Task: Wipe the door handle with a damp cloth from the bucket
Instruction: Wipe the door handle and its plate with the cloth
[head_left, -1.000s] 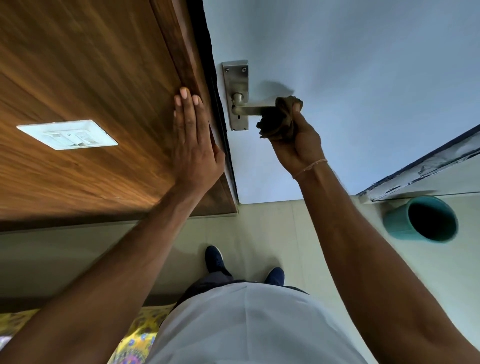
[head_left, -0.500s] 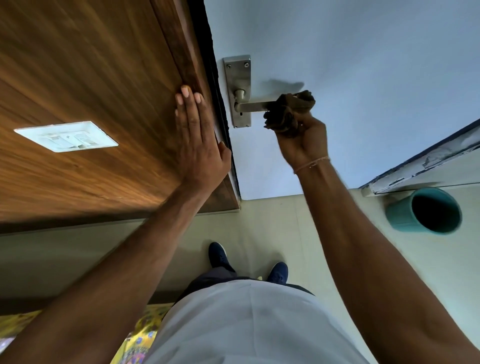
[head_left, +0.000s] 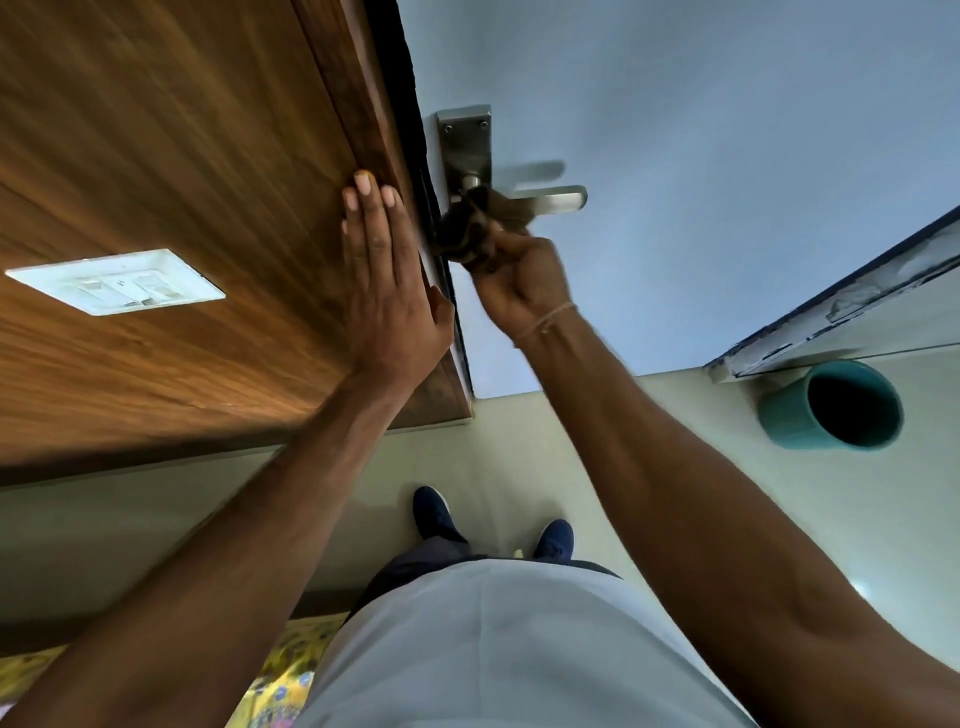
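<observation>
A: What is around you?

B: A wooden wall panel (head_left: 156, 182) with a white switch plate (head_left: 117, 283) fills your left. Your left hand (head_left: 389, 291) lies flat and open on its edge, holding nothing. A teal bucket (head_left: 831, 405) stands on the floor well to your right, near a door frame (head_left: 841, 306). Your blue shoes (head_left: 493, 525) show below.

A: And the handle?

B: The metal door handle (head_left: 550, 200) juts from its plate (head_left: 465, 143) on the pale blue door (head_left: 701, 156). Your right hand (head_left: 519, 280) is closed around a brown cloth (head_left: 475, 228), pressed against the lever's inner end by the plate; the outer end is bare
</observation>
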